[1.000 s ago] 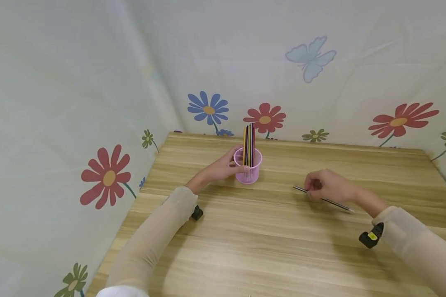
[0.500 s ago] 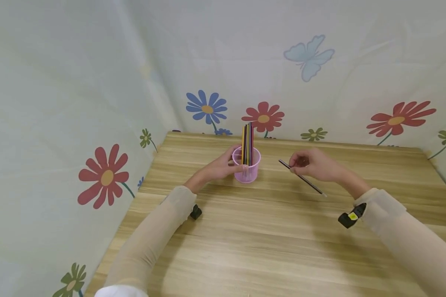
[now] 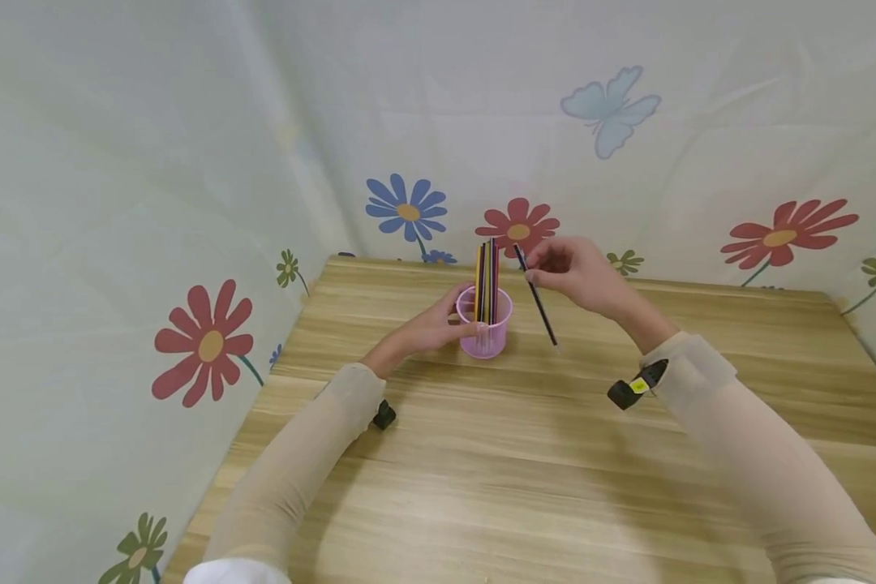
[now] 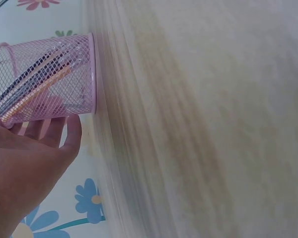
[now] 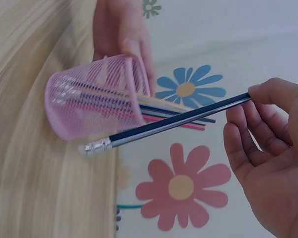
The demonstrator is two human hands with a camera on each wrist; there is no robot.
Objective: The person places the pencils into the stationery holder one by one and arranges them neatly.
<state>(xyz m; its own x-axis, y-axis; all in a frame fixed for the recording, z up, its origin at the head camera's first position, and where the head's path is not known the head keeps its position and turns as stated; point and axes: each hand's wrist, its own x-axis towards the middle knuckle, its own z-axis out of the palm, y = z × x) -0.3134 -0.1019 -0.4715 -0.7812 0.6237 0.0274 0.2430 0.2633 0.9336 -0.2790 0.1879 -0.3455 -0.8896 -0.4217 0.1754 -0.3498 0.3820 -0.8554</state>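
Observation:
In the head view a pink mesh pencil cup [image 3: 485,344] stands on the table, with several colored pencils [image 3: 486,276] upright in it. My left hand [image 3: 431,328] grips the cup from its left side, thumb across the near rim and fingers behind. To the right of the cup, my right hand [image 3: 580,276] pinches a dark striped pencil [image 3: 539,304] near its upper end. This pencil hangs tilted above the table, apart from the cup. Its white eraser [image 5: 84,148] and silver ferrule show at the lower end in the right wrist view.
The wood-grain table [image 3: 438,487] ends at a back edge just behind the cup. A white curtain [image 3: 467,97] printed with flowers and a butterfly hangs behind and to the left. Small black cameras [image 3: 628,395] sit at both wrists.
My right hand has lifted the pencil off the tabletop and carried it left toward the cup. The pencil has turned from nearly flat to steep. My left hand stays on the cup.

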